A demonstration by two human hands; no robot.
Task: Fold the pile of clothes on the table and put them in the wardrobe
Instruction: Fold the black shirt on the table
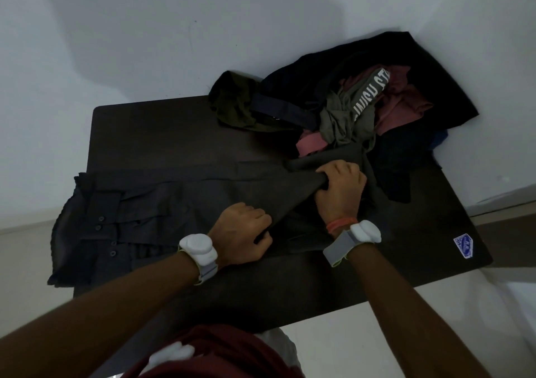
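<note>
At the bottom edge a maroon top (220,354) is cut off by the frame. Both forearms reach out, each wearing a white wrist device on a grey strap (198,247). The left grip (246,234) is curled round a fold of the dark grey long-sleeved button shirt (174,203), its fingertips buried in the cloth. The right grip (340,192) clenches a bunched part of the same shirt just beyond. The shirt lies spread over the dark brown surface (162,134), its buttoned cuffs hanging past the left edge; in the dim light its outline is hard to separate from the surface. A blue-and-white sticker (463,245) sits near the right edge. At the far right corner lies the heap of unfolded clothes (362,102): olive, pink, black, and grey-green cloth with partly hidden white lettering.
</note>
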